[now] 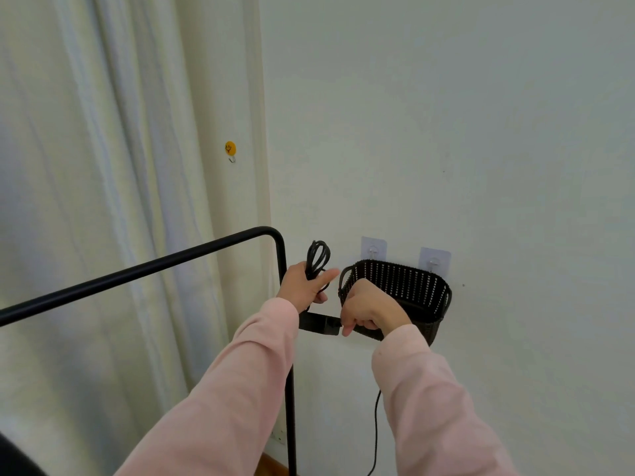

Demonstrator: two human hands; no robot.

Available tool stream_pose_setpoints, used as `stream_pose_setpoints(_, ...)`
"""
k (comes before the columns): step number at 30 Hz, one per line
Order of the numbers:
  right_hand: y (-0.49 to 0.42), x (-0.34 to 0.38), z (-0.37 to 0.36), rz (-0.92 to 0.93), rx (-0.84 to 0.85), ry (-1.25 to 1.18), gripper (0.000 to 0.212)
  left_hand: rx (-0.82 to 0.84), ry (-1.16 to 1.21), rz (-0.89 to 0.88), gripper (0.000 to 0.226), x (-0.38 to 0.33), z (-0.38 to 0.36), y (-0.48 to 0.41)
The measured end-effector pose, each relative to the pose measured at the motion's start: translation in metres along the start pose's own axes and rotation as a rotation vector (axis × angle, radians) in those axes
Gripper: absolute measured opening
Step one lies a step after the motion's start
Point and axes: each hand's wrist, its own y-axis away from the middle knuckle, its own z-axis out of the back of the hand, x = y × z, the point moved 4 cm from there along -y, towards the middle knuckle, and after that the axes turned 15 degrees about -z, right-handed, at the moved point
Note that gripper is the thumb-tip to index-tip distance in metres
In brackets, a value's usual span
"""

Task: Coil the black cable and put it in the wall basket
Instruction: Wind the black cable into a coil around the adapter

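Note:
The black cable [318, 257] is gathered into several loops that stick up above my left hand [304, 286], which grips the bundle just left of the basket. A black block, the cable's adapter [319, 323], hangs below that hand. My right hand [369, 309] is closed on the cable beside the adapter, in front of the basket's left end. One strand of cable [376, 434] hangs down below my right sleeve toward the floor. The dark woven wall basket [422, 286] hangs on the white wall from two clear adhesive hooks [372, 250].
A black metal clothes rack [285, 262] stands left of the basket, its top bar running left and its post going down behind my left arm. Pale curtains [103, 201] hang at the left. A yellow smiley hook [230, 148] is stuck higher up.

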Motion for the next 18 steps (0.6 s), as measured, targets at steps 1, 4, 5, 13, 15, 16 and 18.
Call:
stream_pose_setpoints(1,-0.003,-0.001,-0.002,-0.014,0.0,0.019,0.019,-0.026,0.022,0.001,0.029,0.0,0.001,-0.001)
stream_pose_setpoints(4,-0.006,-0.005,-0.006,-0.051,0.002,0.058,0.015,-0.12,0.085,0.008,0.027,-0.002,0.001,-0.004)
stream_pose_setpoints(5,-0.007,-0.005,-0.007,-0.058,-0.005,0.065,0.013,-0.144,0.105,-0.003,0.027,-0.003,0.001,-0.005)
stream_pose_setpoints(13,0.003,-0.003,-0.006,-0.04,-0.062,0.188,0.012,-0.159,-0.01,-0.053,0.019,-0.002,-0.002,-0.007)
stream_pose_setpoints(15,0.004,-0.002,-0.008,-0.027,-0.041,0.177,0.02,-0.165,0.029,-0.059,0.017,-0.007,-0.003,-0.006)
stream_pose_setpoints(16,0.004,-0.001,-0.008,-0.014,-0.035,0.161,0.017,-0.159,0.069,-0.069,0.017,-0.01,-0.004,-0.005)
stream_pose_setpoints(18,0.006,0.003,-0.007,0.022,-0.003,0.078,0.013,-0.115,0.124,-0.086,0.023,-0.014,-0.006,-0.004)
